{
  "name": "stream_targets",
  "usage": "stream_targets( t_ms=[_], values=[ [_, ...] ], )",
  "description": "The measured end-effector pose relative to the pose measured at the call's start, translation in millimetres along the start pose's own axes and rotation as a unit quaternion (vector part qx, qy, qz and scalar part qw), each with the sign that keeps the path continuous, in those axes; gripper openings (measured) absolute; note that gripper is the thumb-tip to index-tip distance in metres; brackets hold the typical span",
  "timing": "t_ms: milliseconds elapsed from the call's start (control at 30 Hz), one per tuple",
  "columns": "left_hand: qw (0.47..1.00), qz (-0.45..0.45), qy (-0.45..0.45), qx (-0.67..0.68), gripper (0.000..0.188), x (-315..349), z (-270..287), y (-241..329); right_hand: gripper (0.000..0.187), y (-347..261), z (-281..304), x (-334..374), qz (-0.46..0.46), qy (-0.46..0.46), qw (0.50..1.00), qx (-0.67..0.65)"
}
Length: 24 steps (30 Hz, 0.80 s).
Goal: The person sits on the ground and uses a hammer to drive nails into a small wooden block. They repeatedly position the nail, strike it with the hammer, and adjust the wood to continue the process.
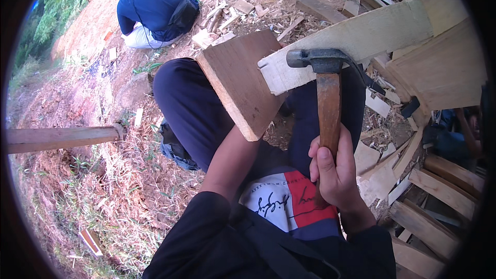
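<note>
My right hand [337, 178] is wrapped round the wooden handle of a claw hammer [328, 101], thumb along the grip. Its dark metal head is uppermost, in front of a long pale board [361, 39]. That board's near end meets the right side of a thick brown wooden board [243, 75], tilted over my knees. Whether the two are fastened together, I cannot tell. My left forearm [230, 163] runs up beneath the brown board, which hides the hand and its fingers.
A person in a blue top [157, 8] crouches at the far left. A wooden beam [64, 138] juts in from the left. Wide pale panels [439, 72] stand at the right, above stacked planks [429, 227]. Wood offcuts [244, 6] and shavings litter the sloping ground.
</note>
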<state>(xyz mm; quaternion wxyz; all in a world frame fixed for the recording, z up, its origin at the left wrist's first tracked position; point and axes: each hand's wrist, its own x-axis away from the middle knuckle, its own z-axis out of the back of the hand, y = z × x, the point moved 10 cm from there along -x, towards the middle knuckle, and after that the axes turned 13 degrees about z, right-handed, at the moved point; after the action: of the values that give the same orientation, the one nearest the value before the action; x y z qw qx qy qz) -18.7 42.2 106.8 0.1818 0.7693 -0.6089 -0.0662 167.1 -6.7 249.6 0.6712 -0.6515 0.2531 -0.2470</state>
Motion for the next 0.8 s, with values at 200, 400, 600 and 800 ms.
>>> stream_targets(
  t_ms=[200,400,600,800],
  values=[
    [1.0,0.006,-0.003,0.006,0.065,-3,-3,-7,0.05,-16,3,-4,0.027,-0.063,0.993,0.091],
    [1.0,0.009,-0.009,0.0,0.066,-1,-8,-5,0.054,-64,31,3,0.199,0.099,0.971,0.086],
    [1.0,0.022,-0.013,-0.001,0.066,-7,-12,-11,0.046,-6,-13,-10,0.066,-0.078,0.975,0.198],
    [1.0,0.018,-0.007,-0.011,0.066,-4,-11,-3,0.052,-66,30,-8,0.172,0.102,0.972,0.121]
  ],
)
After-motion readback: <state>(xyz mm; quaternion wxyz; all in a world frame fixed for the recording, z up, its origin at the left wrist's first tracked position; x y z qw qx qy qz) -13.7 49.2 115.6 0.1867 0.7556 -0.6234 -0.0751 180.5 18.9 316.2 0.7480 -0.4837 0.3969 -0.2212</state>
